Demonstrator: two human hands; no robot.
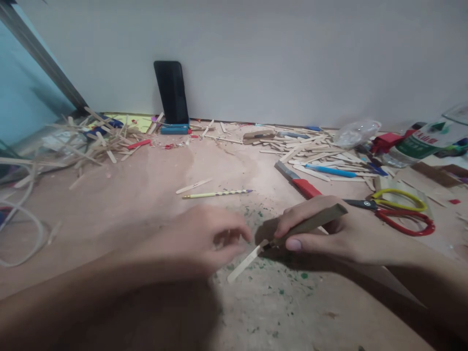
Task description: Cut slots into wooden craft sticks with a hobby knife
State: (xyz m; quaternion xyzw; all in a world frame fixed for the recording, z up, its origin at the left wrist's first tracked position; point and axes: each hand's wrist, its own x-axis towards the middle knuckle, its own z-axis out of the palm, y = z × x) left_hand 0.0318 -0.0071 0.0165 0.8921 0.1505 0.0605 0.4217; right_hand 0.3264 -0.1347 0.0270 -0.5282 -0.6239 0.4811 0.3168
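My right hand (310,226) grips a slim tool with a flat olive-brown handle (321,218), pen-fashion. Its dark narrow tip meets one end of a popsicle stick (245,264) lying slantwise on the table; whether it is a blade cannot be made out. To the left of the stick, my left hand (204,236) hovers slightly blurred, fingers curved and apart from the thumb, holding nothing. Green scraps (281,291) are scattered around the stick. Beyond my hands lie a patterned pencil (219,193) and another popsicle stick (193,185).
Red-handled cutter (305,187) and scissors (400,209) lie by my right hand. Popsicle sticks pile up at back right (321,150) and back left (98,141). A phone (171,92) stands against the wall, a bottle (420,144) lies right, and a white cable (36,219) loops left.
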